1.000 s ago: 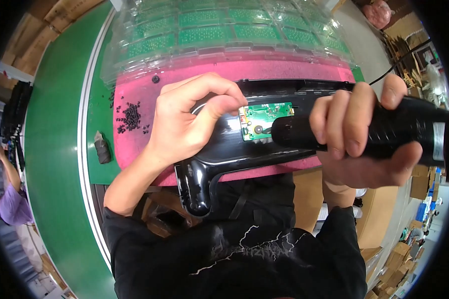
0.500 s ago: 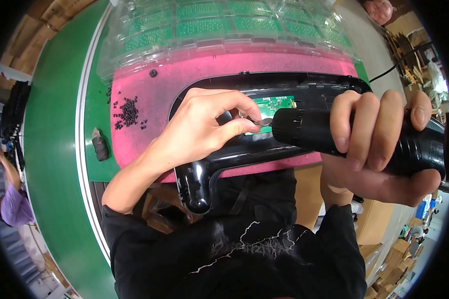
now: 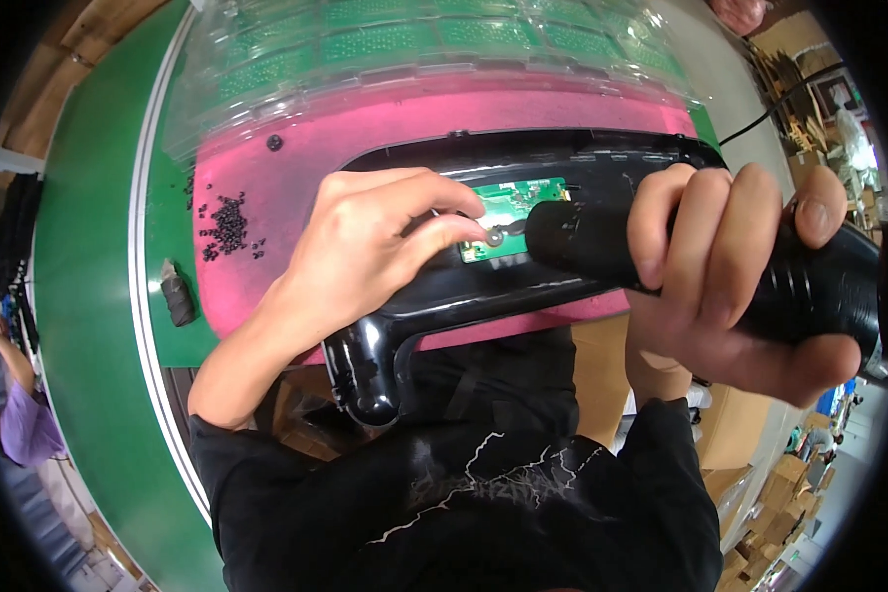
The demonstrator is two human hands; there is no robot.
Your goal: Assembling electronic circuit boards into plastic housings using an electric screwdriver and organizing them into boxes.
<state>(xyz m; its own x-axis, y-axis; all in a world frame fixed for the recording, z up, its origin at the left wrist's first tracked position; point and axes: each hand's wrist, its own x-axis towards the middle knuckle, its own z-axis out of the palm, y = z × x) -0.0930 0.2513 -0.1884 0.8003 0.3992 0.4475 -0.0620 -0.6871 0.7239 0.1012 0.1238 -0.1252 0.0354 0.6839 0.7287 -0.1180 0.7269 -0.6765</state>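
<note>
My right hand (image 3: 720, 247) is wrapped round a black electric screwdriver (image 3: 587, 242), held nearly level with its nose to the left. The tool's bit meets a small dark round piece (image 3: 494, 237), perhaps a screw head, on a green circuit board (image 3: 523, 197). Beside that piece is my left hand (image 3: 375, 242), thumb and forefinger a little apart, the thumb tip close to it or touching. Under both hands lies a glossy black plastic housing (image 3: 444, 306) with a stubby arm toward me, and the board sits inside it.
A pink mat (image 3: 276, 197) lies under the housing on a green table (image 3: 89, 345). On the mat's left are a heap of small black screws (image 3: 229, 227) and a black round part (image 3: 274, 143). A dark wrapped roll (image 3: 178, 299) stands nearby. Clear plastic trays (image 3: 385, 59) cover the far side.
My thumb and forefinger have parted from their pinch at the bit tip, the forefinger drawing back. The screwdriver's nose has come lower over the board. The whole view has shifted slightly.
</note>
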